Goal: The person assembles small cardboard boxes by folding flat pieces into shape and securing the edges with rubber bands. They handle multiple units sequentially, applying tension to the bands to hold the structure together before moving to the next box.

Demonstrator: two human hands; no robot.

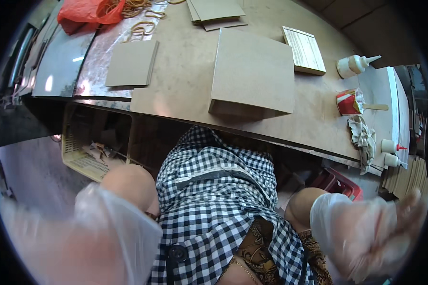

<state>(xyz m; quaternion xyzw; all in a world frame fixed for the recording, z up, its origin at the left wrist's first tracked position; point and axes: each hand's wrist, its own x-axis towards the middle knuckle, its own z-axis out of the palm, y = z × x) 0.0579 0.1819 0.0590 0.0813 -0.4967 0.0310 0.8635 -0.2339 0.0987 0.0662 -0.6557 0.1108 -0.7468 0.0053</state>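
Observation:
My left hand [66, 242], in a clear plastic glove, is at the lower left in front of the table, smeared by motion so its fingers cannot be made out. On the other side my right hand [375, 232], gloved the same way, is held out low with fingers apart and nothing seen in it. Both are away from the tabletop. On the table before me stands a box-like piece of brown board [254, 71], near the front edge. A wooden panel with pale grain [304, 50] lies just behind it to the right.
Square boards [132, 64] are stacked at left, more boards [216, 10] at the back. A red bag [90, 14] sits far left. A glue bottle [352, 66], a red tub [349, 102] and a rag [363, 140] line the right side. A yellow crate [83, 164] is below the table.

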